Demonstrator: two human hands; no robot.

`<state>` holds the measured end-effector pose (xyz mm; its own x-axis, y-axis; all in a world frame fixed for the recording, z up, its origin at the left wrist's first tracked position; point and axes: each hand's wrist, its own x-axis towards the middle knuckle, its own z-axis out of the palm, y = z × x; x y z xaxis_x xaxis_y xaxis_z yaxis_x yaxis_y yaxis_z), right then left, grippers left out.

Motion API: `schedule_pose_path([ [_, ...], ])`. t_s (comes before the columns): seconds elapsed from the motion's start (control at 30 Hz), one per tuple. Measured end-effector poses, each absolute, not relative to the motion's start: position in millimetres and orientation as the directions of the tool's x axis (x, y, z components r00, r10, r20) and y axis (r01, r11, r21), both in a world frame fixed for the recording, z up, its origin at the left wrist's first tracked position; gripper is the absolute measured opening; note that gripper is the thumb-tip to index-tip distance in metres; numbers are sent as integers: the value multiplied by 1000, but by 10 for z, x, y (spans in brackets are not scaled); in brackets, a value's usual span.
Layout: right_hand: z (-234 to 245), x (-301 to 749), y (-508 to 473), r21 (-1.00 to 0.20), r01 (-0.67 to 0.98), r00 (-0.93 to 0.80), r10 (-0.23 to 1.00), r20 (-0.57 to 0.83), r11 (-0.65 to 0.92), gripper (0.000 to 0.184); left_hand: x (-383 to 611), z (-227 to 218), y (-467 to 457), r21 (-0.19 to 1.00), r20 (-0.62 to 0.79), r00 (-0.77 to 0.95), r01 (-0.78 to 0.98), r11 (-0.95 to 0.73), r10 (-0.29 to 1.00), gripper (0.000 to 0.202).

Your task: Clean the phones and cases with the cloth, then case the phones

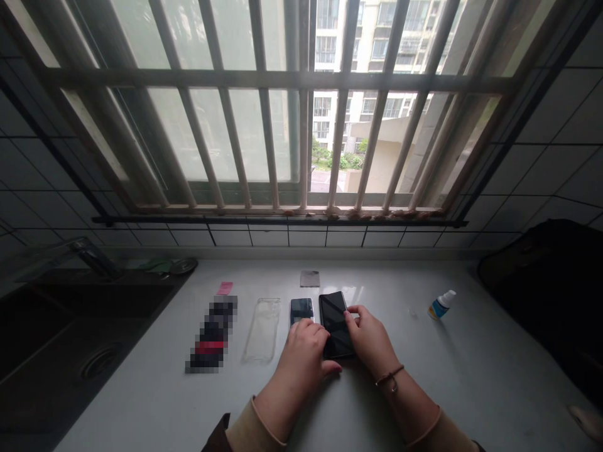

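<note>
A black phone lies flat on the white counter, and both my hands hold it there. My left hand covers its lower left edge, fingers curled and the thumb along the bottom. My right hand grips the right edge with its fingertips on the screen. Just left of the phone lies a small dark glass sheet, partly under my left hand. A clear phone case lies further left.
A blurred dark packet, a pink slip and a small grey square lie on the counter. A small white bottle lies to the right. A dark sink is left, a black bag right, a barred window ahead.
</note>
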<state>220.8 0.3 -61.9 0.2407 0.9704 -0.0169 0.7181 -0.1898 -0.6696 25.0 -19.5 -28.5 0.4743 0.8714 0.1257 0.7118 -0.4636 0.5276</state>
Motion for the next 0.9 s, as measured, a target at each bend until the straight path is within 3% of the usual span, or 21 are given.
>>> schedule_pose_path([
  [0.53, -558, 2120, -19, -429, 881, 223, 975, 6, -199, 28, 250, -263, -235, 488, 130, 413, 765, -421, 901, 33],
  [0.73, -549, 2102, -27, -431, 877, 231, 973, -9, -212, 29, 254, -265, -242, 493, 120, 410, 766, -413, 904, 38],
  [0.9, -537, 2114, -15, -518, 831, 237, 971, 0, -203, 32, 268, -262, -244, 522, 120, 413, 747, -411, 903, 36],
])
